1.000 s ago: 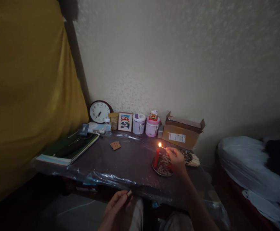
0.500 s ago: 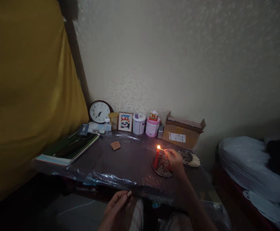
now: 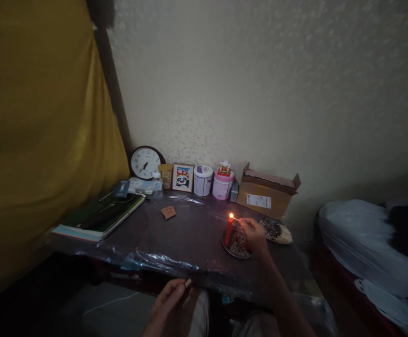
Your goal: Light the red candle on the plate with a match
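My right hand (image 3: pixel 255 234) pinches a thin matchstick (image 3: pixel 236 219), its far end at the flame on top of a red candle (image 3: pixel 229 232). That candle stands upright in a round metal dish (image 3: pixel 237 256) strewn with small bits, and a second red thing in the dish is partly hidden by my hand. Below the table's front edge, my left hand (image 3: pixel 171 297) is closed on a small pale, flat-ended piece (image 3: pixel 188 282), perhaps a matchbox; most of it is hidden by the fingers. Beside my right hand lies a plate of matchsticks (image 3: pixel 277 231), many dark-tipped.
Along the wall stand a clock (image 3: pixel 145 163), a framed panda picture (image 3: pixel 183 178), two tins (image 3: pixel 203 181) and a cardboard box (image 3: pixel 263 194). A brown card (image 3: pixel 168 212) lies on the plastic-covered table (image 3: pixel 190 234). Books (image 3: pixel 98 217) lie at left, by a yellow curtain (image 3: pixel 49 117).
Both hands hold nearly the same places. The flame at the candle's tip looks slightly smaller, with the match still touching it.
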A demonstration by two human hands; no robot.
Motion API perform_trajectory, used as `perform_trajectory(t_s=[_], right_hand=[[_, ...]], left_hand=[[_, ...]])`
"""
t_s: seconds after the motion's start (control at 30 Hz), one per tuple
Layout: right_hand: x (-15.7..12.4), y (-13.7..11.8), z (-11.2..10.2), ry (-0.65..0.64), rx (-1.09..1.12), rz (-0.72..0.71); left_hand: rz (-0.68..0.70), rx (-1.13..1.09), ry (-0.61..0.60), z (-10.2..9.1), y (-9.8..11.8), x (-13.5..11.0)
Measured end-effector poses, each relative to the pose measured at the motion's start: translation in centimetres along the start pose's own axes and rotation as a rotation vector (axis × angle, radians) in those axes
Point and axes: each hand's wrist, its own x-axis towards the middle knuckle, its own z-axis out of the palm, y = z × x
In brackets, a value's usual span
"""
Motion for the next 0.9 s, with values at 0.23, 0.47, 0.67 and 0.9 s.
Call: perform_trajectory(t_s=[0.23, 0.47, 0.67, 0.9], right_hand=[[0.21, 0.53, 0.10, 0.002, 0.005, -0.015], [0.18, 0.50, -0.01, 0.006, -0.002, -0.033], [0.03, 0.30, -0.12, -0.001, -0.005, -0.031], [-0.06, 0.01, -0.10, -0.011, -0.002, -0.027]], left_hand=[[0.019, 0.000, 0.013, -0.55, -0.12, 0.33], [0.018, -0.037, 0.007, -0.81, -0.36, 0.57], [0.022, -0.011, 0.044, -0.34, 0.22, 0.17], [-0.005, -0.081, 0.037, -0.25, -0.02, 0.27]])
